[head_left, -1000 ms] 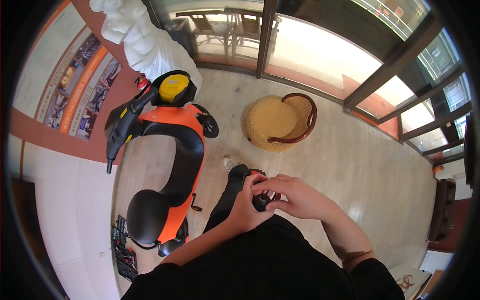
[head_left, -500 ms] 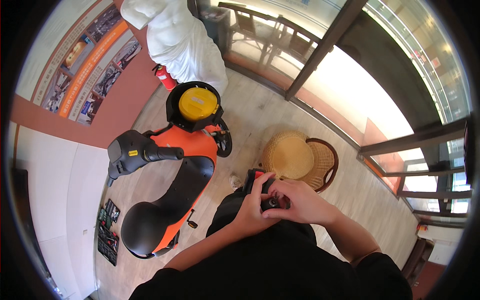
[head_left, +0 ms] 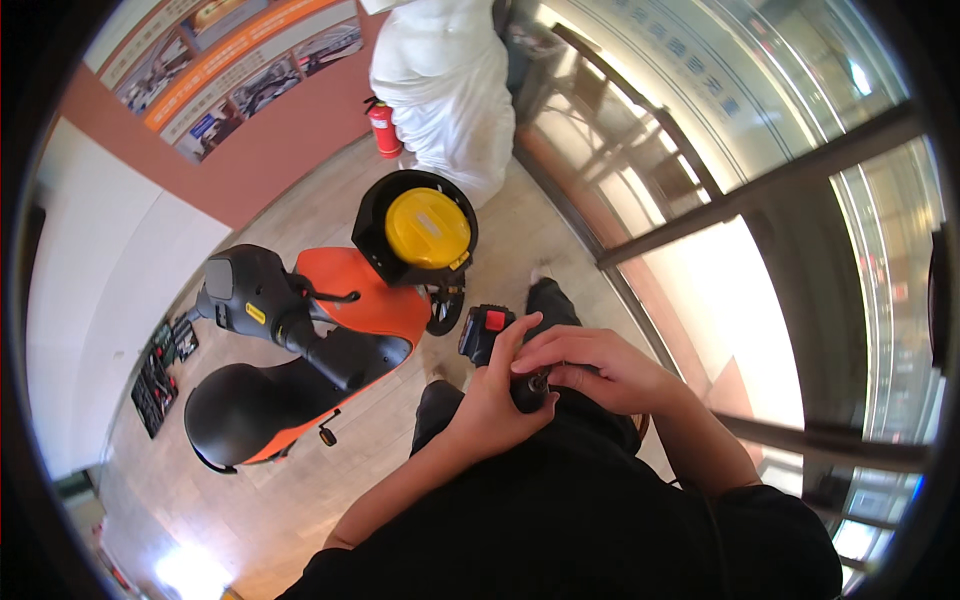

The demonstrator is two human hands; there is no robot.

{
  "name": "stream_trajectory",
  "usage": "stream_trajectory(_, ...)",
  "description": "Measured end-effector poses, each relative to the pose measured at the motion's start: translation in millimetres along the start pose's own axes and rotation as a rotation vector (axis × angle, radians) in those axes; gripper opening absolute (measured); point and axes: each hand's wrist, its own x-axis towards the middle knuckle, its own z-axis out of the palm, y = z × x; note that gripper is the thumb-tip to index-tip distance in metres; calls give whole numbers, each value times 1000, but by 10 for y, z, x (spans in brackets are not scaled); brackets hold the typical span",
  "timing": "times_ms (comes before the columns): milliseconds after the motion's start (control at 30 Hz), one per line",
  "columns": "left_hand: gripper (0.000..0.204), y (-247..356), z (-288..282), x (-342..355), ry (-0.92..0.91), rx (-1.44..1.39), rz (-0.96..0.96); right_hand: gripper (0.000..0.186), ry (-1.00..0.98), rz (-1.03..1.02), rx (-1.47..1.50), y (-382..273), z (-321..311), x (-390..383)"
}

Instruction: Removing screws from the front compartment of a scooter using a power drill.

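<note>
In front of my body I hold a black cordless drill [head_left: 478, 338], with a red patch on its battery base. My left hand [head_left: 490, 408] is wrapped round its body and grip, the thumb along the near side. My right hand [head_left: 605, 368] is closed over the drill's dark chuck [head_left: 529, 393], its fingers bent around the front end. A small metallic tip shows between the fingers; whether a bit sits in it is hard to make out.
Left of me stands an orange and black scooter [head_left: 375, 308] with a yellow-lidded container [head_left: 428, 228] in its front basket. Beyond are a red fire extinguisher [head_left: 383, 132] and a white statue [head_left: 440, 90]. An opened tool case [head_left: 155, 390] lies by the wall. Framed glass panels [head_left: 700, 240] run along the right.
My view has turned to the right and my body has moved nearer the scooter's front. The wicker chair is now mostly hidden behind me. My right fingers have shifted over the chuck.
</note>
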Motion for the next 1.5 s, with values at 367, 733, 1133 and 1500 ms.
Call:
stream_trajectory(367,93,-1259,616,1712,351,-64,-246,28,-326,-168,-73,2007,-1583,1020)
stream_trajectory(733,93,-3189,527,2067,310,-216,-330,35,-638,-83,-21,3966,-1423,1561)
stream_trajectory(1133,102,-4797,218,1932,321,-64,-213,42,-510,-5,-151,5228,-655,1848)
stream_trajectory(1500,103,-4937,605,1553,418,47,-113,28,-499,74,-332,5293,-399,1303)
